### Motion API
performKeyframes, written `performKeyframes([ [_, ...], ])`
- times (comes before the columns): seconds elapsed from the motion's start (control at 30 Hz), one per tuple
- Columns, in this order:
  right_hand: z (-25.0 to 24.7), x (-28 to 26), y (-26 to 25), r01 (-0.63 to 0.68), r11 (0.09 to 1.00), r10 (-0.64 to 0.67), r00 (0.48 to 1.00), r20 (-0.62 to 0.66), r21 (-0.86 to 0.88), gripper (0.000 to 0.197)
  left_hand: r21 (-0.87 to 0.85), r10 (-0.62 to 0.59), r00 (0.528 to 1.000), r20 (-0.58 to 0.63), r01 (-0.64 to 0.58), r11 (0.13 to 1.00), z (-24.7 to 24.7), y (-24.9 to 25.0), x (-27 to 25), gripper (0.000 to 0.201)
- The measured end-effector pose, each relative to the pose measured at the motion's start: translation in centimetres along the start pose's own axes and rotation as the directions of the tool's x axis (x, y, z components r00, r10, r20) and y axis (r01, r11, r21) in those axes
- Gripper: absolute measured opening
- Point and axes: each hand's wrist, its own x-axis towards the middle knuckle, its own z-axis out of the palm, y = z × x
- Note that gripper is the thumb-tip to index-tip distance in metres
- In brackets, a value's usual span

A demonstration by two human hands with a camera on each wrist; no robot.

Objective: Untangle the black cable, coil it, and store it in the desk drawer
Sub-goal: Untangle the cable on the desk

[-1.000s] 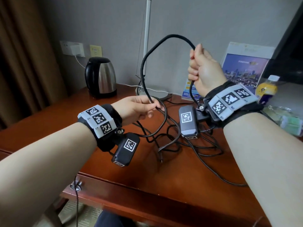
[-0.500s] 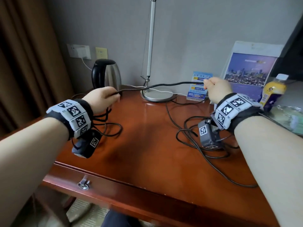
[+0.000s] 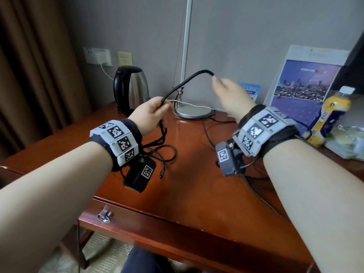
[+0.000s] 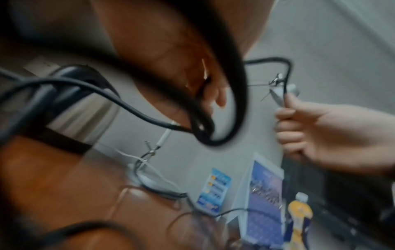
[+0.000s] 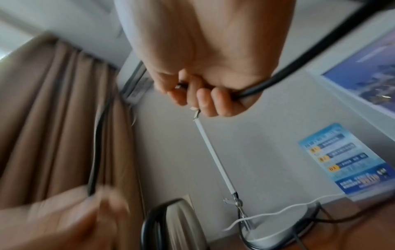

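Observation:
The black cable [image 3: 185, 80] arches in the air between my two hands above the wooden desk [image 3: 193, 184]. My left hand [image 3: 151, 113] grips it at the left, with several gathered loops [image 3: 163, 134] hanging below the fist and a plug end [image 3: 161, 175] lying on the desk. My right hand [image 3: 228, 93] is higher, its fingers [image 5: 213, 101] curled round the cable [image 5: 299, 67]. More black cable [image 3: 256, 192] lies on the desk under my right wrist. The desk drawer, with its metal handle [image 3: 103, 216], is at the front left.
At the back stand a kettle [image 3: 131, 85], a lamp base [image 3: 194, 111] with a white cord, a blue card [image 3: 250, 91] and a framed picture [image 3: 303, 81]. A yellow bottle [image 3: 331, 115] and a plastic bag [image 3: 346, 138] sit right. Curtains [image 3: 39, 75] hang left.
The cable was stretched straight between my hands held wide apart. Now the hands are closer together, my right hand has risen, and the cable bows upward between them.

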Motion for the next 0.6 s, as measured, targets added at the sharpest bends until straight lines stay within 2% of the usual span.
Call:
performKeyframes([
  [0.03,-0.4,0.3,0.3,-0.034,0.998,0.035,0.999,-0.019,0.055,0.044,0.047,-0.043,0.998,0.044,0.041,0.998,-0.1,-0.6,-0.5,0.007],
  [0.07,-0.8,0.7,0.6,-0.067,0.994,0.071,0.997,-0.041,0.090,0.046,0.123,-0.086,0.991,0.101,0.073,0.990,-0.2,-0.9,-1.2,0.009],
  [0.13,-1.2,1.2,0.8,-0.095,0.989,0.105,0.991,-0.086,0.113,0.045,0.267,-0.140,0.957,0.253,0.070,0.961,-0.2,-2.1,-2.7,0.035],
  [0.17,-1.3,1.3,0.7,-0.094,0.990,0.105,0.990,-0.098,0.105,0.045,0.305,-0.177,0.929,0.325,0.075,0.950,-0.2,-2.6,-3.4,0.046],
  [0.27,-1.3,1.6,0.0,-0.093,0.995,0.089,0.991,-0.104,-0.030,0.042,0.379,-0.322,0.802,0.503,0.131,0.916,0.4,-3.1,-5.0,0.074],
  [0.33,-0.9,1.7,-0.1,-0.065,0.992,0.056,0.995,-0.086,-0.107,0.042,0.475,-0.364,0.755,0.546,0.079,0.876,1.4,-2.6,-5.4,0.078],
  [0.4,-0.4,1.8,0.2,-0.032,0.988,0.024,0.998,-0.055,-0.152,0.038,0.484,-0.351,0.751,0.559,0.049,0.874,2.4,-1.9,-5.2,0.075],
  [0.5,0.2,2.3,1.3,0.000,0.998,0.002,0.999,0.036,-0.069,0.032,0.466,-0.389,0.719,0.576,0.102,0.879,3.4,-0.9,-4.4,0.071],
  [0.6,-0.2,2.2,2.1,0.037,0.999,-0.035,0.992,0.120,-0.010,0.032,0.471,-0.373,0.732,0.570,0.081,0.878,4.3,0.2,-3.3,0.065],
])
